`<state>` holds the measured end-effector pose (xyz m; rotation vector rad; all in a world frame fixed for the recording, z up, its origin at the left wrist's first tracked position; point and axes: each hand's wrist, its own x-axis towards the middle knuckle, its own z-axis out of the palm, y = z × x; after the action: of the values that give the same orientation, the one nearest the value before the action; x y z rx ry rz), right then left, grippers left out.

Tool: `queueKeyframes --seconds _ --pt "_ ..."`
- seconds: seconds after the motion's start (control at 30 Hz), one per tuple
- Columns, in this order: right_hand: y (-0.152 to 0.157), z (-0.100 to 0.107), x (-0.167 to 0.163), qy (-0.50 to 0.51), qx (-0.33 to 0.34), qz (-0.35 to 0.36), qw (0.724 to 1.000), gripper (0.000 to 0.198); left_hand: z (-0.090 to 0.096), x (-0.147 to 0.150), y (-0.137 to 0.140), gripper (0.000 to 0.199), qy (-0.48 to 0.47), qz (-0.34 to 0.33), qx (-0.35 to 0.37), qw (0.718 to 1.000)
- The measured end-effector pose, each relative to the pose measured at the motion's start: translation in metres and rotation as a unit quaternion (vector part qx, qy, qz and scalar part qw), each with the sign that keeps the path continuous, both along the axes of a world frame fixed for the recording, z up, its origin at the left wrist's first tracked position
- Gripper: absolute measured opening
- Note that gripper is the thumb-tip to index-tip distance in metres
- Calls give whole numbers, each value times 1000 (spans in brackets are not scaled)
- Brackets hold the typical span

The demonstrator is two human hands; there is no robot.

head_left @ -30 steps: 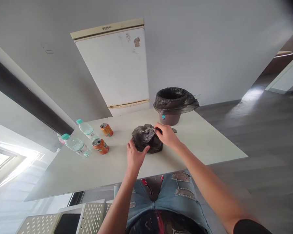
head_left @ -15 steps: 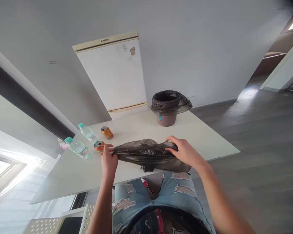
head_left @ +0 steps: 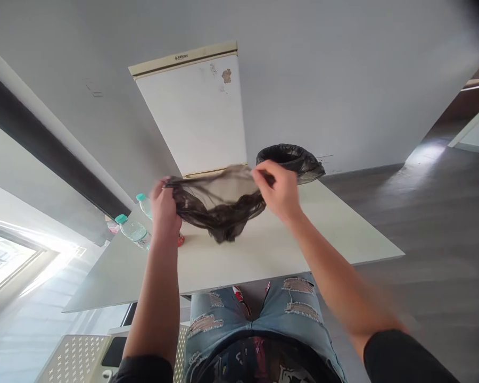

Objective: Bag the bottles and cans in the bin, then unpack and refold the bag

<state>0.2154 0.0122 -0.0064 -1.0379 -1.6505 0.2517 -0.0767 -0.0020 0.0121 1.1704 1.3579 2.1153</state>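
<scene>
A thin black plastic bag (head_left: 223,213) is stretched between my two hands above the table, its lower part hanging in a bunched sag. My left hand (head_left: 165,206) is closed on the bag's left edge. The bag's right edge is pinched between the thumb and fingers of my right hand (head_left: 278,189). Behind my right hand stands a bin lined with a black bag (head_left: 289,154); the bin's body is hidden. Close to my left hand are two clear bottles with green caps, a nearer bottle (head_left: 134,232) and a farther bottle (head_left: 144,205). Only a sliver of an orange can (head_left: 181,239) shows beside my left wrist.
The white table (head_left: 239,263) spans the space before my legs. A white refrigerator (head_left: 195,117) stands beyond it against the grey wall. At lower left is a perforated beige surface (head_left: 75,354) with a dark flat object (head_left: 115,351) beside it.
Both hands have risen and moved away from me with the bag, pulling its upper edge taut. The bag and hands now cover the bin's body and most of the cans.
</scene>
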Motion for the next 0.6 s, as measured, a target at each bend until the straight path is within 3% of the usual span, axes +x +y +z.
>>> queueKeyframes --seconds 0.07,0.1,0.13,0.2,0.23,0.3,0.37,0.47,0.6 --pt "-22 -11 9 3 122 -31 992 32 -9 -5 -28 28 88 186 114 972" --pt "-33 -25 14 -23 134 -26 990 32 -22 -5 -44 31 122 264 156 944" --pt "-43 -42 18 -51 110 -18 992 32 -39 -4 -59 29 177 277 155 932" --pt "-59 -81 28 -123 -42 3 991 31 -81 -3 -81 24 332 119 24 935" --pt "-66 -99 32 -166 -125 27 978 28 -101 -3 -88 28 385 31 -68 920" --pt "-78 -126 42 -205 -236 76 947 25 -134 -8 -95 36 393 -29 -180 901" --pt "-88 -140 53 -191 -299 136 925 28 -155 -16 -98 40 351 -39 -246 903" --pt "-92 -145 66 -91 -332 161 925 35 -164 -29 -99 39 301 -34 -289 908" --pt "-82 -145 75 98 -295 22 950 38 -150 -31 -101 37 290 -23 -286 913"
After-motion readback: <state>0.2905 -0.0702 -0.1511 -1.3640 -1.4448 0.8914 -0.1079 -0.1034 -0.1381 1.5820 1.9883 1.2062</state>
